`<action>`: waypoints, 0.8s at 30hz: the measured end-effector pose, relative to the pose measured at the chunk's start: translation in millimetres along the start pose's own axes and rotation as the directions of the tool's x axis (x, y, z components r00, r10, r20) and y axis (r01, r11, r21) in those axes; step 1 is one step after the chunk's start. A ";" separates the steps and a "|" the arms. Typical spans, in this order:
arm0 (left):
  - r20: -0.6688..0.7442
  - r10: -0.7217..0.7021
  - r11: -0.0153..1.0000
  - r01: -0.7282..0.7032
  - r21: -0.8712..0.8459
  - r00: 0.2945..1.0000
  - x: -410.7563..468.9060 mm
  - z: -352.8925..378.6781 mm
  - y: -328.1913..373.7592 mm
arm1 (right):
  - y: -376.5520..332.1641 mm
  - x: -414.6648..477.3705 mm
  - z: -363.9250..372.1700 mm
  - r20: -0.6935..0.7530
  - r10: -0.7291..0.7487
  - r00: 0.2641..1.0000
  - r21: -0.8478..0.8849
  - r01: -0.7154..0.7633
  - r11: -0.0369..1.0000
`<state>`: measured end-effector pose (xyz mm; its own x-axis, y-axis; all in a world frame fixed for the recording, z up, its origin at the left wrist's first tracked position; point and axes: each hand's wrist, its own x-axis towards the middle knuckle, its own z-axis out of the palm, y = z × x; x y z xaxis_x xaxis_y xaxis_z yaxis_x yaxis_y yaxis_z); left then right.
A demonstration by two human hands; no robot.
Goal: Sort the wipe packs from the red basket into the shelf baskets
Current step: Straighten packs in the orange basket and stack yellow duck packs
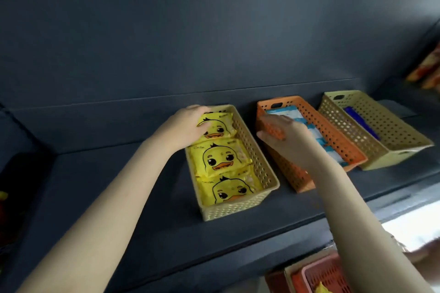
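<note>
Three baskets stand in a row on the dark shelf. The left beige basket (266, 173) holds three yellow duck wipe packs. My left hand (188, 123) rests on the rearmost duck pack (219, 127), fingers curled over its far left edge. My right hand (283, 135) grips the left wall of the orange basket (333, 131), which holds blue-and-white wipe packs (292, 113). The right beige basket (392, 140) contains a dark blue pack (362, 121). The red basket (326, 273) shows at the bottom edge with a yellow pack (321, 289) inside.
The shelf (142, 197) has a back wall and bare surface left of the baskets. Red and yellow packaging (426, 71) sits at the far right. A dark object with red and yellow parts lies at the left edge (4, 197).
</note>
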<state>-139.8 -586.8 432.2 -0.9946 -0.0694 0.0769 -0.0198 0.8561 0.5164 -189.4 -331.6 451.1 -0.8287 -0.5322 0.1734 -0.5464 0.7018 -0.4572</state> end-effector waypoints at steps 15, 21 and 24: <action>0.223 0.270 0.922 -0.185 -0.339 0.937 -93.0 233.9 258.0 | 214.2 -329.0 -95.8 -0.057 0.580 0.813 0.190 -0.561 0.806; 0.515 0.112 0.946 0.067 -0.317 0.850 -136.6 363.3 288.3 | 307.5 -416.5 -66.6 0.097 0.749 0.656 0.244 -0.745 0.621; 0.637 -0.016 0.929 0.246 -0.275 0.771 -144.2 416.2 283.5 | 352.0 -438.6 -39.9 0.239 0.774 0.586 0.202 -0.810 0.551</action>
<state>-44.3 -120.9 212.5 -0.8312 0.2591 -0.4919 -0.2353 0.6377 0.7335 -23.1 167.7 248.9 -0.8797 0.1179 -0.4608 0.3944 0.7222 -0.5682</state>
